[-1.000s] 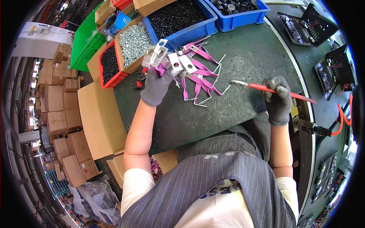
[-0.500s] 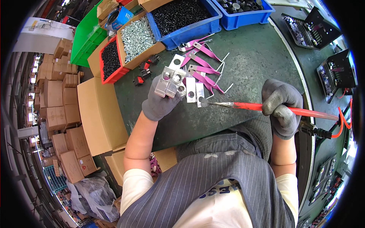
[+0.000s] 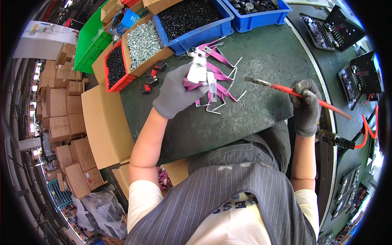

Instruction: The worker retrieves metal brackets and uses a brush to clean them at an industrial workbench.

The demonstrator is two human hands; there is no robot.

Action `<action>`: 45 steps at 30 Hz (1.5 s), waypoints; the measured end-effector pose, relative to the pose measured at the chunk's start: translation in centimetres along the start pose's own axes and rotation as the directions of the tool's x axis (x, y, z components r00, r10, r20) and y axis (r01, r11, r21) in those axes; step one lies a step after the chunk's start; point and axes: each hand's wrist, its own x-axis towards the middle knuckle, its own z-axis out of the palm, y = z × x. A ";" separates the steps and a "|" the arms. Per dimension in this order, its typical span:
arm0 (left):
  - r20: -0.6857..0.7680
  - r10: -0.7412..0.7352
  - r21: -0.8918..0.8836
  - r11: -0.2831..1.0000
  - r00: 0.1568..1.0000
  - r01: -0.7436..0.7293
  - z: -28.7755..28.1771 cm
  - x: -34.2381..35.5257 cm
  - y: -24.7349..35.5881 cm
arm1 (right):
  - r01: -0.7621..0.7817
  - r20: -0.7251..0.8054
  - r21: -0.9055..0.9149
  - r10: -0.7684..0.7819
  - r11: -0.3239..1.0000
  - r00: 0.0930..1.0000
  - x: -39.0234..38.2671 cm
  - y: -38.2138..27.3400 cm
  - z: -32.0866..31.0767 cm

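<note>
While the gloved left hand [image 3: 175,92] clutches a bundle of pink-and-silver metal strips [image 3: 197,73], the gloved right hand [image 3: 307,105] grips a red-handled paintbrush [image 3: 281,87] pointing toward it; bent pink brackets [image 3: 219,56] lie on the tabletop [image 3: 265,57] just beyond the left hand.

Your left hand [image 3: 177,92] grips a bundle of bright metal strips [image 3: 197,72], partly blurred, above the dark green bench [image 3: 265,61]. Your right hand [image 3: 307,104] holds the red-handled brush [image 3: 281,87], bristles pointing left, apart from the bundle. Purple strips [image 3: 220,58] lie near the blue bin [image 3: 204,37] of black parts.
</note>
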 end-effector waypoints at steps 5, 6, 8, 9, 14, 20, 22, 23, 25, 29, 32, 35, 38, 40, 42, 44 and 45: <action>0.072 0.036 0.407 0.911 0.997 -0.062 1.7 2.8 -0.6 | -0.140 -0.127 0.155 0.160 0.978 0.979 -0.1 3.1 -1.5; 0.128 0.037 0.495 0.863 0.991 -0.096 1.9 3.2 -0.7 | -0.147 -0.115 0.161 0.167 0.976 0.979 -0.2 3.5 -1.9; 0.185 0.053 0.497 0.856 0.981 -0.140 2.3 3.1 -1.3 | -0.155 -0.127 0.180 0.180 0.971 0.976 -0.4 4.2 -2.3; 0.236 0.066 0.499 0.848 0.970 -0.179 2.4 3.0 -1.5 | -0.146 -0.124 0.202 0.173 0.969 0.977 -0.3 4.5 -2.5; 0.096 0.058 0.299 0.951 0.994 -0.085 0.9 1.8 -1.3 | -0.119 -0.079 0.217 0.139 0.969 0.987 -0.3 4.8 -3.1; 0.315 0.032 0.486 0.853 0.949 -0.190 1.1 1.3 -1.5 | -0.125 -0.065 0.151 0.136 0.981 0.989 -0.4 4.9 -2.8; 0.327 0.017 0.542 0.815 0.945 -0.203 1.0 1.4 -1.3 | -0.114 -0.120 0.162 0.134 0.980 0.984 -0.4 4.6 -2.4; 0.328 0.021 0.541 0.815 0.945 -0.206 1.0 1.6 -1.5 | -0.111 -0.122 0.160 0.131 0.981 0.984 -0.5 4.5 -2.4; 0.269 0.175 0.513 0.806 0.947 -0.294 0.9 1.8 -1.9 | -0.141 -0.025 0.233 0.150 0.962 0.988 -0.6 4.3 -2.3; -0.116 0.041 -0.020 0.999 0.992 -0.043 0.3 0.1 -1.4 | -0.058 0.049 0.054 0.055 0.997 0.997 -0.8 1.3 0.1; 0.008 -0.253 -0.477 0.849 0.967 0.226 -0.8 -2.5 -1.1 | 0.050 0.091 -0.031 -0.047 0.998 0.995 -0.5 -1.8 2.3; -0.042 0.372 0.451 0.835 0.927 -0.315 -0.3 -5.6 -1.3 | 0.181 0.181 -0.037 -0.172 0.983 0.968 0.3 -3.9 4.2; 0.188 -0.290 -0.903 0.325 0.938 0.281 0.5 -8.0 1.2 | 0.265 0.301 -0.030 -0.244 0.964 0.922 0.6 -4.9 4.8; -0.029 -0.182 -0.772 0.629 0.983 0.093 1.3 -7.0 3.2 | 0.352 0.379 0.081 -0.355 0.933 0.855 1.0 -4.6 5.8; -0.056 -0.204 -0.821 0.567 0.977 0.071 1.3 -6.7 4.5 | 0.396 0.446 -0.010 -0.350 0.918 0.824 1.0 -5.1 6.2; -0.052 -0.201 -0.827 0.558 0.978 0.071 1.3 -6.8 4.8 | 0.411 0.520 -0.028 -0.338 0.911 0.784 1.2 -5.2 5.8; -0.046 -0.196 -0.832 0.550 0.980 0.071 1.3 -6.9 4.8 | 0.411 0.523 -0.026 -0.338 0.911 0.782 1.2 -5.4 5.7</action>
